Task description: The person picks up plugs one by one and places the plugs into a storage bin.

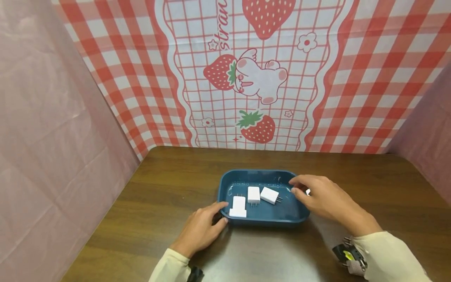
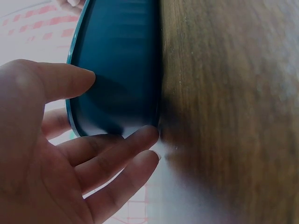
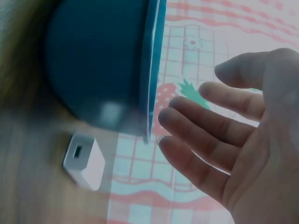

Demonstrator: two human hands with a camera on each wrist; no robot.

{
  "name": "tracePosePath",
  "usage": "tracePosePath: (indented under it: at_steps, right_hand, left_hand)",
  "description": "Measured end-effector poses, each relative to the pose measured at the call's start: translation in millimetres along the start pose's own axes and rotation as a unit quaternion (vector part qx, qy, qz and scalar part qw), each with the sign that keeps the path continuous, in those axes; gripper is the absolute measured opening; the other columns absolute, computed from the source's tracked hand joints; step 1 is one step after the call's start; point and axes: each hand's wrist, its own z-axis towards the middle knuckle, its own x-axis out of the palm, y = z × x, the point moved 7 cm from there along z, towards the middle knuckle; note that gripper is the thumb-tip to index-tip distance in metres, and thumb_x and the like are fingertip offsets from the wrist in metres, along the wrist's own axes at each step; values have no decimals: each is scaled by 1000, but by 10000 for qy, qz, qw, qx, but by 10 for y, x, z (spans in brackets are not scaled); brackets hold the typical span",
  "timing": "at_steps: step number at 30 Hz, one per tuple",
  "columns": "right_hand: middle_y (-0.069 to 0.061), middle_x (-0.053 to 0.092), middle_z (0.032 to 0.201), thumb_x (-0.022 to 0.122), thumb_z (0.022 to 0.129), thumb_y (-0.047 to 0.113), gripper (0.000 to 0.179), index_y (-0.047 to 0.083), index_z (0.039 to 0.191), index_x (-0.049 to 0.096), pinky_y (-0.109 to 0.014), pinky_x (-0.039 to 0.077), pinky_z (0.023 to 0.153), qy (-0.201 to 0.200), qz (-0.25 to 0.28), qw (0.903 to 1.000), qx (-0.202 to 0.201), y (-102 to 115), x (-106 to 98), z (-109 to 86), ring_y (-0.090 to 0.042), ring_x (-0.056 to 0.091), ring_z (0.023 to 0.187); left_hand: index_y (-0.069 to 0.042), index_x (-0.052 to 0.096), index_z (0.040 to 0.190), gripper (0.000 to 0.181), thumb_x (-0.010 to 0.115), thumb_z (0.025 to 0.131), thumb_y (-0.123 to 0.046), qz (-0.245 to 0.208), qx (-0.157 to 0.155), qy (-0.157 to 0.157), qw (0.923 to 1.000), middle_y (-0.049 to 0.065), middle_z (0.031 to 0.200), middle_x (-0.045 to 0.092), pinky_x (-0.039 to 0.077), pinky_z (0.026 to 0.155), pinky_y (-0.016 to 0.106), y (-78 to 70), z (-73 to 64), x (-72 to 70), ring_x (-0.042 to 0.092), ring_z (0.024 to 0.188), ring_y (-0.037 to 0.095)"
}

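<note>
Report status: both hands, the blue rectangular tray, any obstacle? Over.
Left hand grips corner of blue tray; right hand empty, at its right end. White boxy plastic chargers inside; another charger on wooden table beside it. No obstacle visible.

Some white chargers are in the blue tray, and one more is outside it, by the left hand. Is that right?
Not quite: the outside charger is by the right hand, not the left hand, as the right wrist view shows. The other white chargers are in the blue tray, as you said.
</note>
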Motion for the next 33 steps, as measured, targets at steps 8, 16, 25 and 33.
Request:
tracePosePath:
  at_steps: [8, 16, 25, 33]
  right_hand:
    - [-2, 71, 107, 70, 95, 24, 30, 8, 120, 70, -43, 57, 73, -84, 155, 9996, 203, -175, -95, -278, -15, 66, 87]
    - [2, 71, 103, 70, 94, 26, 26, 11, 116, 71, -38, 54, 69, -195, -169, 9992, 301, -323, -130, -550, -11, 63, 83]
    - [-2, 72, 104, 69, 95, 27, 28, 11, 118, 71, -44, 52, 66, -87, -444, 9970, 626, -568, -144, -853, -18, 66, 85]
    - [-12, 71, 111, 68, 96, 29, 31, 7, 118, 70, -58, 52, 75, 186, -701, 9935, 883, -763, -71, -1036, -35, 68, 97]
  left_hand:
    - [-16, 67, 131, 41, 70, 92, -26, -11, 84, -39, 10000, 3, 129, 67, 52, 92, 45, -9, 6, 5, 65, 113, 21]
    - [-15, 67, 130, 40, 70, 91, -24, 39, 163, -96, 9998, 1, 125, 68, 53, 89, 44, -8, -9, -4, 67, 108, 21]
    - [-15, 67, 130, 40, 70, 91, -25, -1, 121, -99, 9999, 1, 125, 69, 53, 89, 44, -8, 0, -9, 67, 108, 20]
    - [-13, 67, 130, 40, 70, 92, -24, -65, 117, -73, 9999, 2, 126, 68, 53, 90, 43, -12, 4, -8, 66, 109, 19]
